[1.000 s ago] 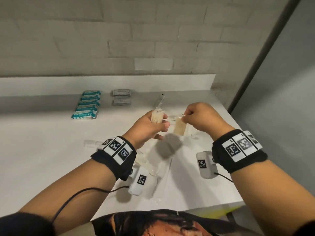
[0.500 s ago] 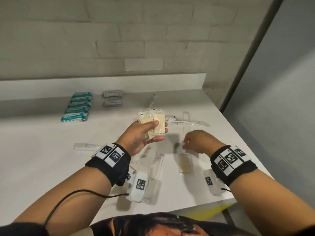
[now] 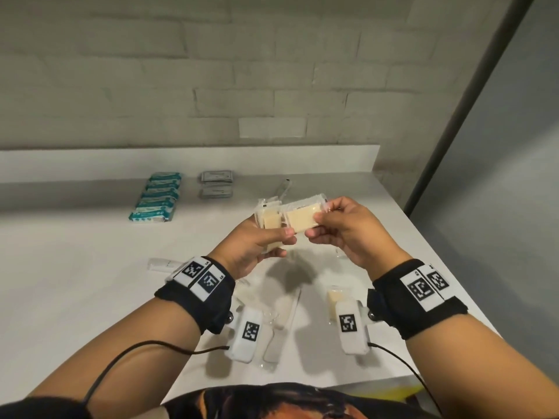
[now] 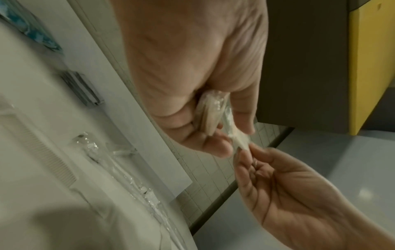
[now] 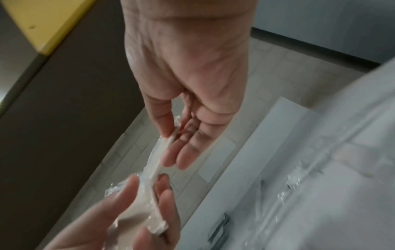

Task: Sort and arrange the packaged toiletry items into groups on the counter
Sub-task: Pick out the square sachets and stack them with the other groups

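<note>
Left hand point(image 3: 257, 243): a small stack of clear-wrapped cream packets point(image 3: 269, 220) is clamped between thumb and curled fingers, held above the counter point(image 3: 75, 267). Right hand point(image 3: 348, 234): one more cream packet point(image 3: 302, 217) is pinched at its right end, thumb on top, fingers loosely curled beneath. That packet's left end is laid against the stack, so the hands are nearly together at mid-counter.

Left wrist view: the stack is seen edge-on, several layers, with the right hand's fingertips point(image 4: 254, 150) at the wrapper seam. Right wrist view: the pinched packet point(image 5: 158, 162) is seen edge-on, running down into the left palm point(image 5: 119, 219). The layering is not resolved from the head view.

Shown properly by the head view only: a row of teal packets point(image 3: 157, 198) and a stack of grey sachets point(image 3: 216, 184) at the back, well apart from the hands; another cream packet point(image 3: 334, 299) on the counter under the right wrist; clear-wrapped long items point(image 3: 281, 328) near the front edge; a white tube point(image 3: 161, 264) left of the left wrist.

Edges: the counter's right edge is close to the right forearm; the front edge is just below both wrists. Open surface is available to the left.
</note>
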### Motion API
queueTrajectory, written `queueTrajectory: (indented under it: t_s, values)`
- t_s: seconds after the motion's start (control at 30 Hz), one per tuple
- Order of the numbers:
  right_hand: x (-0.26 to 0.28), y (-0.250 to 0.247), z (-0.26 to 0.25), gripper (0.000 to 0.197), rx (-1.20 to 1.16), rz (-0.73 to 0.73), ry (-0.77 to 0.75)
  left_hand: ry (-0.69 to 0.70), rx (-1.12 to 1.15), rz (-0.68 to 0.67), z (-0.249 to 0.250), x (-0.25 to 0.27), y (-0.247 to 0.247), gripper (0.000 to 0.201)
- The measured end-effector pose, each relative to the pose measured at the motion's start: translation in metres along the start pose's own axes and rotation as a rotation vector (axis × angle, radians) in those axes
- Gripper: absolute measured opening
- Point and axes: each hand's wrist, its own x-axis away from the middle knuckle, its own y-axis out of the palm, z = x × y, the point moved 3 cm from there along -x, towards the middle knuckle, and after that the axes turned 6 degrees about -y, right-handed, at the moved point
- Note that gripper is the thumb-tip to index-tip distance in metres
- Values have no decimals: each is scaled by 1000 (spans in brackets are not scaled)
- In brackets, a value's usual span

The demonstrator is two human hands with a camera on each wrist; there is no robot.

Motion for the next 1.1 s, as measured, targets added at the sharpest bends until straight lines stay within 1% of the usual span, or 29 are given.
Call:
queueTrajectory:
  t_s: [0.03,0.1,0.17,0.2,0.27,0.37,0.53,0.6,0.63,0.7,0.73,0.8,0.9,0.97,1.1]
  values:
    - [2,2,2,21,16,-26,25,23,-8,30,2,0,-3,36]
    - [5,4,8,32,202,-80,52,64,-53,81,6,-2,-6,35]
    - [5,8,11,36,395,-124,34,92,-159,112,10,-3,-6,37]
    - [4,9,12,36,447,-130,10,106,-223,121,12,-4,-5,36]
    - [1,12,8,29,525,-133,-42,126,-314,116,16,-4,-2,33]
    - [2,17,-2,13,616,-166,-55,138,-365,95,20,-4,5,34]
    - [6,15,-11,6,646,-201,-50,129,-431,102,21,-5,11,40]
    - [4,9,-11,6,705,-183,-43,130,-420,108,19,-5,12,38]
    - [2,4,-10,5,811,-151,-59,124,-397,106,18,-4,12,35]
    - [-3,-6,-10,3,1227,-62,-121,91,-331,86,14,-4,10,29]
    - [-4,-11,-9,6,1353,-33,-134,68,-294,74,12,-5,8,25]
    - [-4,-23,-4,8,1325,-42,-46,15,-215,62,8,-5,4,23]
    - [-1,-35,5,11,1372,-140,76,-67,-94,33,4,-4,-1,30]
    - [1,-38,13,11,1402,-221,132,-93,-29,8,0,-3,-4,31]
    - [3,-42,40,13,1463,-348,260,-125,-1,17,-7,1,-7,32]
